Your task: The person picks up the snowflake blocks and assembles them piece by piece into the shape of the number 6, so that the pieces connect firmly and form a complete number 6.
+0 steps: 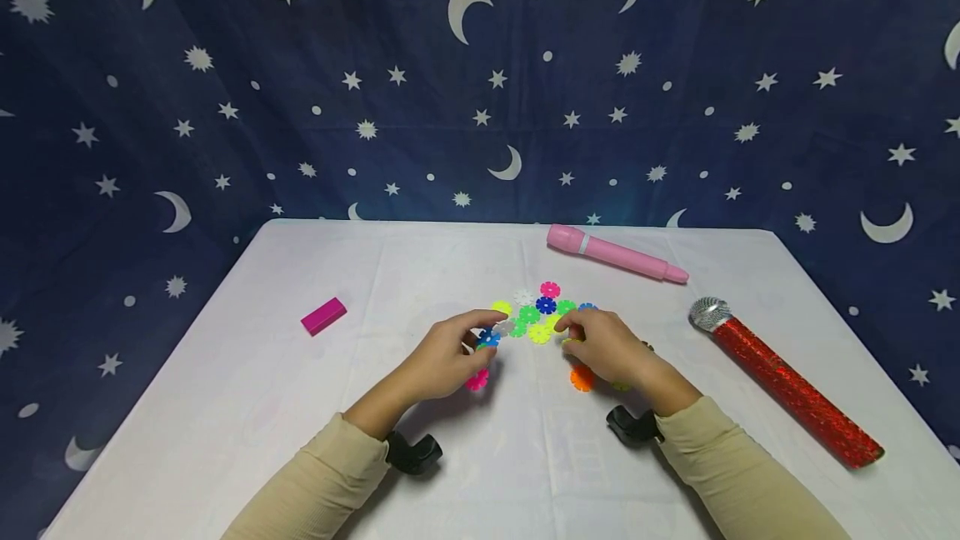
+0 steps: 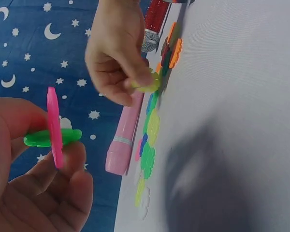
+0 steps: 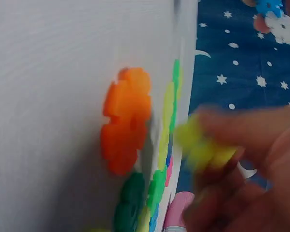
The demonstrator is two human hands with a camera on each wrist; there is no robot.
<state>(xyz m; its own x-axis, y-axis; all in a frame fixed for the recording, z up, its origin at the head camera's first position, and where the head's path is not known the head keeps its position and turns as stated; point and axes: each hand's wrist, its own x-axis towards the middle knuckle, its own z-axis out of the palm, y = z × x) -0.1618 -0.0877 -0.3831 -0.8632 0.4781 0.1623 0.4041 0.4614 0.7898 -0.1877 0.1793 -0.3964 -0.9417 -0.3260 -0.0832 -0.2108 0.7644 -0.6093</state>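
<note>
My left hand (image 1: 442,361) holds a joined cluster of flower-shaped plastic discs above the table. In the left wrist view a pink disc (image 2: 54,128) crosses a green disc (image 2: 36,139) at right angles. Blue (image 3: 270,7) and white discs (image 3: 283,29) of the cluster show in the right wrist view. Thumb and fingers of my right hand (image 1: 609,347) pinch a yellow disc (image 2: 147,83), blurred in the right wrist view. Between and beyond both hands lies a loose group of discs, among them a dark blue one (image 1: 546,306). An orange disc (image 1: 582,378) lies below the right hand.
A red glittery microphone (image 1: 795,390) lies at the right of the white table (image 1: 225,440). The pink tube-shaped object (image 1: 622,255) with a pale band lies at the back. At left is a magenta block (image 1: 324,317). A starry blue cloth (image 1: 420,157) hangs behind.
</note>
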